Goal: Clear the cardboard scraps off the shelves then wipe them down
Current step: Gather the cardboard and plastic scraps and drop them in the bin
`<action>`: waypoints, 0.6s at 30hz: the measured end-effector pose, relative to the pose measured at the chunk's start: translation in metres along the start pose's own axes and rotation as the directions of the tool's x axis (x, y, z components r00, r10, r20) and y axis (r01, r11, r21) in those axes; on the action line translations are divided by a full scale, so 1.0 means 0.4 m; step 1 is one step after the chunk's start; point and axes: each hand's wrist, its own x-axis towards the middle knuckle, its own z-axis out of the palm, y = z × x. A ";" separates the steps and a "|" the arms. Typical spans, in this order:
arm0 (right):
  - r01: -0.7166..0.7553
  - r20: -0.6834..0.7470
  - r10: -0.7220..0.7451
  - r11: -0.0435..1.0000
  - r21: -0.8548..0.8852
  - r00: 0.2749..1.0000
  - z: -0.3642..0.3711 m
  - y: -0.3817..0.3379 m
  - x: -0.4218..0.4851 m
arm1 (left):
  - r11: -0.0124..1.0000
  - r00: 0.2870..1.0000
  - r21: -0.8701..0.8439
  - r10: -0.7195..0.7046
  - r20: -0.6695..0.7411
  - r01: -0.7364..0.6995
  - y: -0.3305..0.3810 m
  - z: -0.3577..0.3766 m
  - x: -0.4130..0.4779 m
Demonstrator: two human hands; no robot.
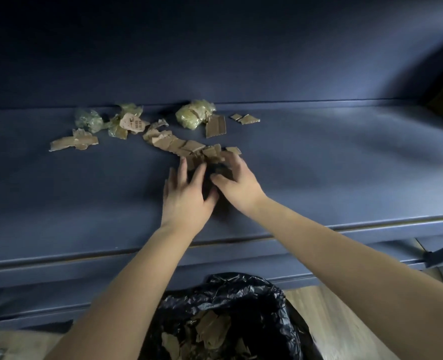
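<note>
A dark blue shelf [319,165] has cardboard scraps [189,146] on it. They lie in a messy row from near the back edge to the middle of the shelf. Some shiny plastic balls [193,115] sit at the back edge with them. Both hands are in the middle of the shelf, at the near end of the row. The left hand [186,193] is flat with its fingers spread, touching the scraps. The right hand [237,181] curls its fingers round a few scraps. Below the front edge, a black bag [267,307] stands on a wood floor [332,320] with more scraps inside.
</note>
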 end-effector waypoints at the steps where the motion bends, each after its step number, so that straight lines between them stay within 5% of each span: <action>1: 0.015 0.004 -0.015 1.000 0.008 1.000 -0.001 -0.004 0.010 | 1.000 1.000 -0.012 -0.013 -0.006 0.013 -0.003 0.000 0.009; 8: -0.020 -0.050 0.001 0.916 -0.401 0.999 -0.085 0.015 0.178 | 0.999 0.999 0.036 0.032 -0.007 -0.032 -0.007 0.016 0.013; 14: -0.095 -0.091 0.060 0.885 -0.457 0.994 -0.102 -0.001 0.315 | 0.995 0.995 0.090 0.047 -0.083 -0.040 -0.010 0.025 0.025; 18: -0.020 0.020 0.034 0.872 -0.489 0.999 -0.066 -0.036 0.360 | 0.989 0.998 0.148 0.032 -0.062 -0.023 -0.011 0.020 0.025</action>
